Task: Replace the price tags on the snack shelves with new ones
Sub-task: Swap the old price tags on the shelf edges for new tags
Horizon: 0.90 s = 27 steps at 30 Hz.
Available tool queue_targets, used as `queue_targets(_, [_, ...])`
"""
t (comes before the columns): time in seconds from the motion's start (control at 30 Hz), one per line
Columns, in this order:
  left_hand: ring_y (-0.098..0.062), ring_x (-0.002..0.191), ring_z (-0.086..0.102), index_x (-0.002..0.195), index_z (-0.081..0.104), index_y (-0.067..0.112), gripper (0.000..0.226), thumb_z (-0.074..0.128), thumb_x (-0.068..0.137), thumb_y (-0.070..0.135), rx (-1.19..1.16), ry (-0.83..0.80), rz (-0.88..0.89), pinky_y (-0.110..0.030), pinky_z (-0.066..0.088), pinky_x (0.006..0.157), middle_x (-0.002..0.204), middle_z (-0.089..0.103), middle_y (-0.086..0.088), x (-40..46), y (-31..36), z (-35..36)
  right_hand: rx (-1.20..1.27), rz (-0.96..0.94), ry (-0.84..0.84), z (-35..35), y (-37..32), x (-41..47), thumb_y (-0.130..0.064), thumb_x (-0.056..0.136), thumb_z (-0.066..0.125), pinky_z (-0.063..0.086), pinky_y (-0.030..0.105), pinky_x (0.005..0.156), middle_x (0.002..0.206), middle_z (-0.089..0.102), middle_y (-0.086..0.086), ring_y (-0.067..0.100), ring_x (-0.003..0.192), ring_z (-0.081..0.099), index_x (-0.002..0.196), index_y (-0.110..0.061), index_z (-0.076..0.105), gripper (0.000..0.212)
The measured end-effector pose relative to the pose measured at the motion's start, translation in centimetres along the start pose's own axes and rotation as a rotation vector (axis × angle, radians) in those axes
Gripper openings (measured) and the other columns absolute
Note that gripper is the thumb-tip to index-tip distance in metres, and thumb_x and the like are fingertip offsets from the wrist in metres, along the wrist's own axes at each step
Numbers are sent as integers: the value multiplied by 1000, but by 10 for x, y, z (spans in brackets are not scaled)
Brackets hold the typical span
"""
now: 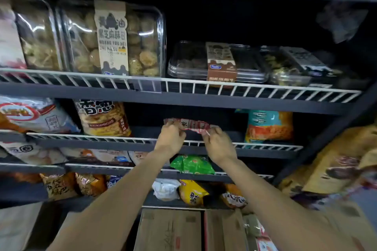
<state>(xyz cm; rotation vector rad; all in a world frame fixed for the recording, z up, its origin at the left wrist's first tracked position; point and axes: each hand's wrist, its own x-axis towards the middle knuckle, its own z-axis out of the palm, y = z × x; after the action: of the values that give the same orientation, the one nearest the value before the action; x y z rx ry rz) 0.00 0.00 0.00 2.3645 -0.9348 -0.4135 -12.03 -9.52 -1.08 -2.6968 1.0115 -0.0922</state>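
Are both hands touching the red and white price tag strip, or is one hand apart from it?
Touching. The head view shows the left hand pinching the red and white price tag strip's left end and the right hand pinching its right end.

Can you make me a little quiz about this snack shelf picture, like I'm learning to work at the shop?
1. True or false: both hands, left and right, hold the red-and-white tags.
2. Which bag sits just below the hands? A) green bag B) a blue bag C) a black bag
3. Fill in: the clear cookie boxes stand on the shelf ______ the hands.

Key:
1. True. Each hand pinches one end of the tags.
2. A. The green bag lies one shelf down, between the arms.
3. Above. The boxes stand behind the white wire rail.
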Motion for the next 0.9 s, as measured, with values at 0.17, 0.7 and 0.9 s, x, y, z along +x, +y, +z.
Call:
queue_targets(0.17, [-37,118,43,120,54,3,33,52,91,20,140,40,-11,-42,42,97,125,47,-19,39,-20,19,17,96,75,23,11,33,-26,101,31,42,41,85,118,54,15,34,109,50,113,-4,59,37])
queue_targets(0.7, [-31,125,41,134,29,-4,68,66,86,27,210,0,-416,-35,39,100,136,39,-22,98,-19,39,240,387,8,32,14,86,-14,87,63,38,37,97,138,30,25,38,125,32,130,-9,44,47])
queue_targets(0.9, [-27,118,53,127,46,-4,58,66,85,31,166,-69,-293,-33,47,95,126,55,-15,100,-18,42,280,399,-44,31,3,91,-24,84,69,41,36,94,136,31,25,37,120,39,130,-4,43,56])
